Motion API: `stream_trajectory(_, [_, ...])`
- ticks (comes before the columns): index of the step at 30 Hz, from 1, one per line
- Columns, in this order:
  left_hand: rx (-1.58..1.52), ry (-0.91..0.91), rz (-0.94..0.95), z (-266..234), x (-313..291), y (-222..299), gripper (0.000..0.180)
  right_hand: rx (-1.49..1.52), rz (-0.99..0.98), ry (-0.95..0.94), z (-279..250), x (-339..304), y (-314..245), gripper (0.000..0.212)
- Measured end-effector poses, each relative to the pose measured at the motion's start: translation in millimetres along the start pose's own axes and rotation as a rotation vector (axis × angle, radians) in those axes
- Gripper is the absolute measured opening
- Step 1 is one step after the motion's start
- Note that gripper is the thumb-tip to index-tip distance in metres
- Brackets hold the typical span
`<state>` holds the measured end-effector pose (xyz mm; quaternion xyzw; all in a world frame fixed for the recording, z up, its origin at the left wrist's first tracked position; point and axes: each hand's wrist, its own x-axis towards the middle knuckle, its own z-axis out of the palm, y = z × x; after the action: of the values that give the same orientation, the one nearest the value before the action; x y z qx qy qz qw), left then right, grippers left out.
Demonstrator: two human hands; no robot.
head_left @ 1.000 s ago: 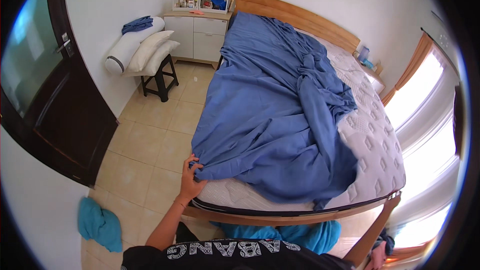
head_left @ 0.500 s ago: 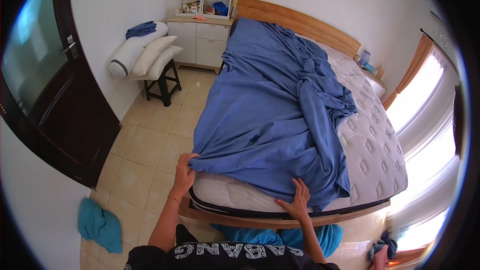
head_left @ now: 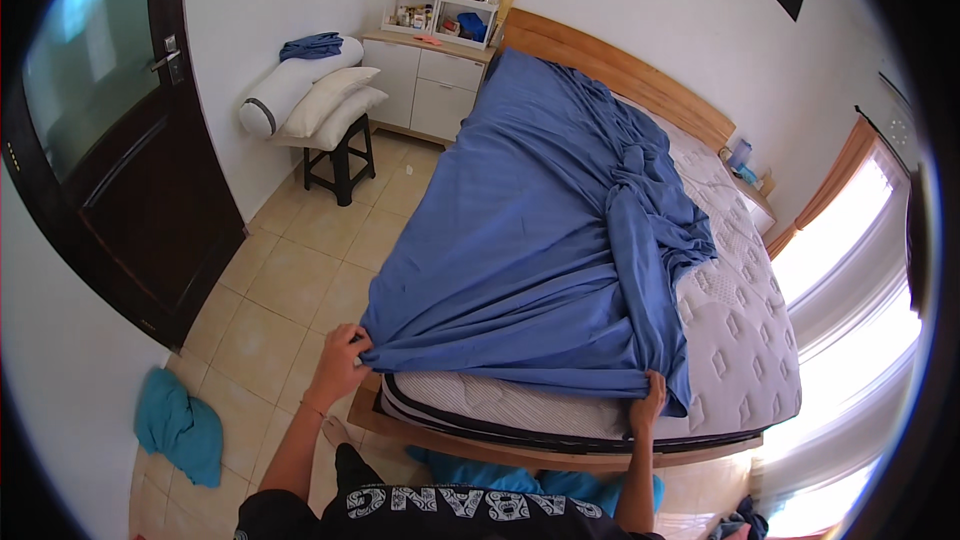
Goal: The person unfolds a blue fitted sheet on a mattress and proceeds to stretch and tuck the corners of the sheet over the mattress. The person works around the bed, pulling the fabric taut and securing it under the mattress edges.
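Observation:
A blue bed sheet point(head_left: 510, 230) lies across the left and middle of the mattress point(head_left: 735, 340), bunched in folds along its right side. My left hand point(head_left: 343, 360) pinches the sheet's near left corner, pulled out just past the mattress corner. Near the foot of the bed, my right hand point(head_left: 650, 402) grips the sheet's near edge, its fingers closed on the cloth. Between the two hands the edge is drawn taut. Below it the mattress's striped side shows, and to the right its quilted top is bare.
A wooden bed frame point(head_left: 560, 455) juts out below the mattress. Teal cloth point(head_left: 590, 485) lies on the floor at its foot, and a teal bundle point(head_left: 180, 428) by the door point(head_left: 130, 210). Pillows point(head_left: 335, 105) and a bolster point(head_left: 262, 118) rest on a black stool point(head_left: 343, 168).
My right hand has gone from open fingers on the cloth to gripping its edge, farther right. The left hand has drawn the corner outward to the left and nearer, tightening the sheet.

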<state>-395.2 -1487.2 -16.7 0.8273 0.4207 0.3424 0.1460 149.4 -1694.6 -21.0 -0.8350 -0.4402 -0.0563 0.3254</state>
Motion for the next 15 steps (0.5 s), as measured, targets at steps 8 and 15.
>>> stream_trajectory(8, [-0.164, 0.167, -0.069, 2, -13, 25, 0.025, 0.191, -0.353, 0.635, -102, 50, -112, 0.037])
stream_trajectory(15, [-0.094, 0.298, -0.143, -16, -15, 13, 0.037, -0.445, -0.360, 0.715, -142, 41, -81, 0.052])
